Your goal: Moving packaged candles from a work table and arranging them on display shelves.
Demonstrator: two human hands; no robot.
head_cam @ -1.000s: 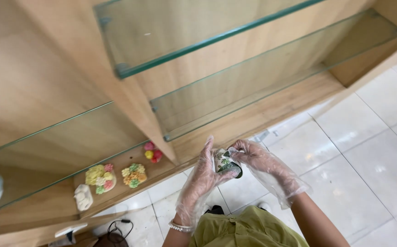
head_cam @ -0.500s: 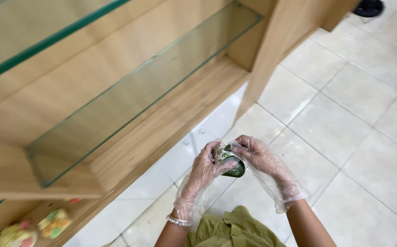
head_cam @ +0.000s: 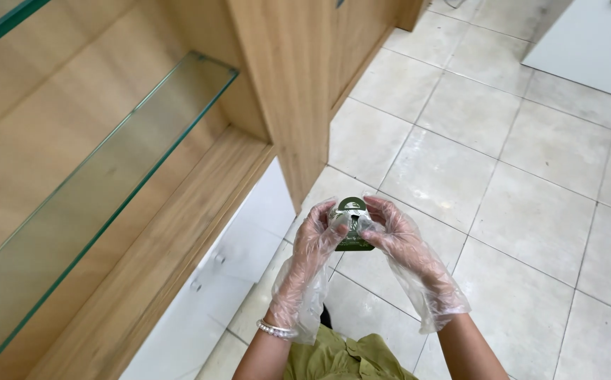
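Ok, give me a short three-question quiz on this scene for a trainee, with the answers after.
1. True or false: both hands wear clear plastic gloves.
2. Which hands hold the small green packet? A) left hand only B) right hand only C) both hands
3. Fill in: the shelf in the wooden cabinet is made of ____.

Key:
1. True: the left hand and the right hand are both gloved.
2. C: both hold it, above the tiled floor.
3. Glass.
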